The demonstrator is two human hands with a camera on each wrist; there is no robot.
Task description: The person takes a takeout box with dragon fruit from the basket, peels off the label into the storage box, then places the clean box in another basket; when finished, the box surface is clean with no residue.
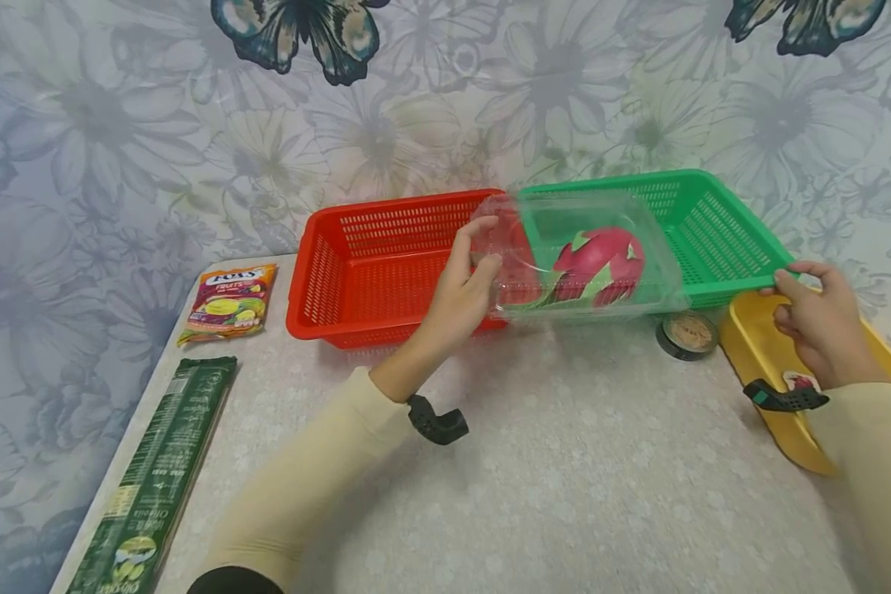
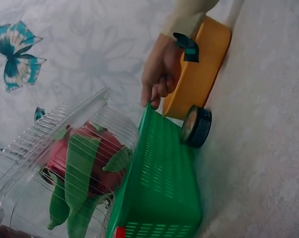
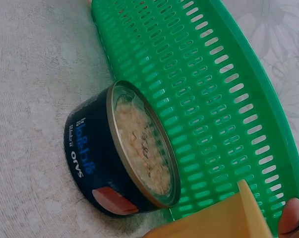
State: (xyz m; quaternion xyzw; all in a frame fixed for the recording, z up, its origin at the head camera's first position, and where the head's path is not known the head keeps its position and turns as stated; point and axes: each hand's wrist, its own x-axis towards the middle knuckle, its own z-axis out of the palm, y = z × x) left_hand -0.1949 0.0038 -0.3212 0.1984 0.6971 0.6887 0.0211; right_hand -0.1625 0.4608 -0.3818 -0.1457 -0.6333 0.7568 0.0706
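Observation:
My left hand [image 1: 464,289] grips the left end of a clear plastic clamshell container [image 1: 516,285], held up above the baskets. Inside it lies a pink dragon fruit [image 1: 605,260] with green scales, plain also in the left wrist view. The container overlaps the inner edges of the red basket [image 1: 327,337] and the green basket [image 1: 768,239]. At the green basket's front right corner, my right hand [image 1: 824,318] pinches the rim. Just below that basket's front wall stands a dark, clear-topped can [image 3: 122,148] of pale flaky food.
A yellow tray [image 1: 757,355] stands at the right, partly beneath my right hand and wrist. On the left lie a Fox's Fruits candy bag [image 1: 228,304] and a long green spaghetti-like packet [image 1: 159,470]. A flower-patterned wall [image 1: 416,140] rises behind the baskets.

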